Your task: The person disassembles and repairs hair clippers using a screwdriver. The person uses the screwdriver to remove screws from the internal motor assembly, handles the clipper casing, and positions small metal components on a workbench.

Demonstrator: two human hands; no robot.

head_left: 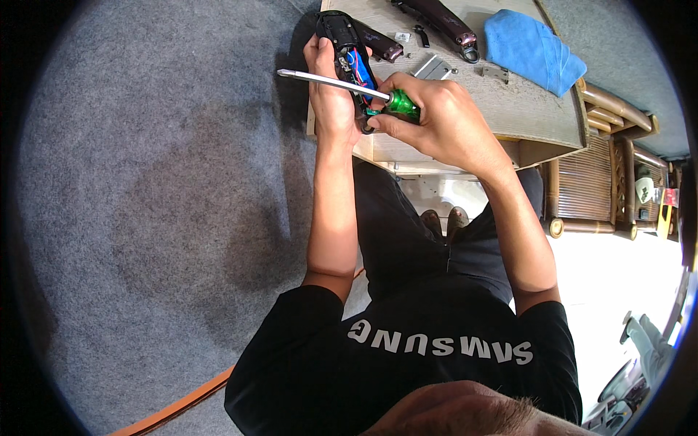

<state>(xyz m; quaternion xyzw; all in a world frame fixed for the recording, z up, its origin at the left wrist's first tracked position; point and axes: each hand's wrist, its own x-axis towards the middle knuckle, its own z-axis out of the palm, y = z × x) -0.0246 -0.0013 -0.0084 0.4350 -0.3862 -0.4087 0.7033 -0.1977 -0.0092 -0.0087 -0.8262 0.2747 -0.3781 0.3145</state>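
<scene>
My left hand [334, 109] is wrapped around an opened black hair clipper body [340, 33], held tilted above the table's left edge. Inside its casing show a blue battery [357, 67], red wires and a bit of green circuit board near the lower end. A screwdriver [331, 80] with a green translucent handle lies in my right hand [447, 120], its long metal shaft pointing left across the clipper and my left hand. The thumb and fingertips of my right hand reach the clipper's lower end; what they pinch there is too small to tell.
On the wooden table [527, 116] lie a dark maroon clipper housing [440, 22], another dark casing piece [382, 45], a metal blade plate [433, 67], several small parts and a blue cloth [534, 51]. An open drawer space is below. Bamboo furniture [585, 178] stands right.
</scene>
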